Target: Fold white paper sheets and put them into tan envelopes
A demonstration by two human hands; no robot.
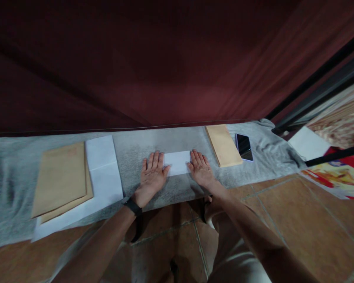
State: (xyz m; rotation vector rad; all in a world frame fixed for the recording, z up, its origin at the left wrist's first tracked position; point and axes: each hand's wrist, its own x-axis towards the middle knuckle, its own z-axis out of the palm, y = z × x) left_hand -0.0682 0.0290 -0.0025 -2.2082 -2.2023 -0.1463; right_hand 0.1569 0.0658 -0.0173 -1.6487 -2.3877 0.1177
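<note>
A small white folded paper [177, 163] lies flat on the grey cloth [135, 143] in front of me. My left hand [153, 171] rests palm down at the paper's left end, fingers stretched out and pointing away from me. At its right end, my right hand [201, 168] is also laid flat, with its fingers extended and slightly apart. Both hands touch the paper's edges, and neither grips anything. Whatever part of the paper lies beneath the hands is hidden.
To the left, brown envelopes [60, 177] lie partly over white sheets [104, 169]. A stack of tan envelopes [223, 145] and a phone [244, 147] are on the right. A dark red curtain [165, 78] hangs behind. Tiled floor [321, 212] shows below, near a colourful printed package [339, 177].
</note>
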